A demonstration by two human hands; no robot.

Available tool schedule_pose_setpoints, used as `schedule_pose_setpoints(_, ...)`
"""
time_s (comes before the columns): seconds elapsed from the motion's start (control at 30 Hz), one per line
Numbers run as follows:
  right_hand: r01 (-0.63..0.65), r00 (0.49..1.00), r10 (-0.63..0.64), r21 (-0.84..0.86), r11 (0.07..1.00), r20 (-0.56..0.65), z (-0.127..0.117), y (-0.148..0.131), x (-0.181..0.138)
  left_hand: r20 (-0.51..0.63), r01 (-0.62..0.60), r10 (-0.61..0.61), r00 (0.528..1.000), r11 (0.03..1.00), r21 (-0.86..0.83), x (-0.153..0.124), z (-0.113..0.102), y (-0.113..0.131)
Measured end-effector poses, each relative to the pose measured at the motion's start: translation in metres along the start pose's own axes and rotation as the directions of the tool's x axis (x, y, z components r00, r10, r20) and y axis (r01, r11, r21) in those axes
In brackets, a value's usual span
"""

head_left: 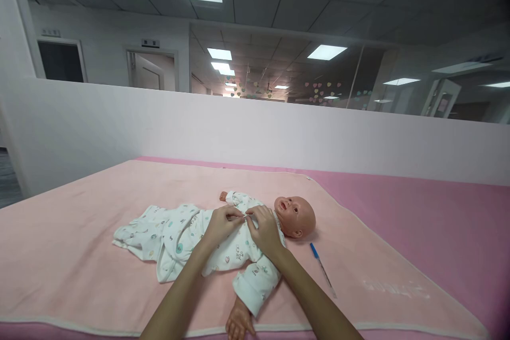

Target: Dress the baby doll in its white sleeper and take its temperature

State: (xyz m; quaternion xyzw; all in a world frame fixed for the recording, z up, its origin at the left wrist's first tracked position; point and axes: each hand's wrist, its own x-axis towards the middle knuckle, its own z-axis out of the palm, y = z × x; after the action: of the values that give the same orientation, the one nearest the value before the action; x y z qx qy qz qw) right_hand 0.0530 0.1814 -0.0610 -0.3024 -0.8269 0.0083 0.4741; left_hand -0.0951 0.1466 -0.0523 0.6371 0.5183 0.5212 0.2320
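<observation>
A baby doll (295, 216) lies on its back on a pale pink blanket (79, 234), head to the right. It wears a white printed romper (181, 236). My left hand (223, 224) and my right hand (265, 228) meet on the doll's chest. Both pinch the front edge of the romper near the collar, fingers closed on the cloth. One doll arm sticks out toward me in a white sleeve, its bare hand (238, 323) at the blanket's near edge. The other doll hand shows on the far side.
A blue-capped pen-like stick (322, 270) lies on the blanket right of the doll. The blanket covers a deeper pink surface (418, 207). A low white partition wall (255, 127) runs behind it, with an office room beyond.
</observation>
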Motion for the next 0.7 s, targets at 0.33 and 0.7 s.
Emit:
schedule_pose_setpoints(0.33, 0.026, 0.999, -0.025, 0.033, 0.999, -0.023, -0.0001, -0.0016, -0.0006, -0.017, -0.071, 0.073, 0.997, 0.994, 0.088, -0.0028, 0.0028, 0.0013)
schedule_pose_setpoints(0.7, 0.039, 0.999, -0.039, 0.059, 0.997, 0.001, -0.0033, -0.0046, 0.0006, 0.049, -0.028, 0.028, 0.998, 1.0, -0.004, -0.0034, 0.0037, 0.0057)
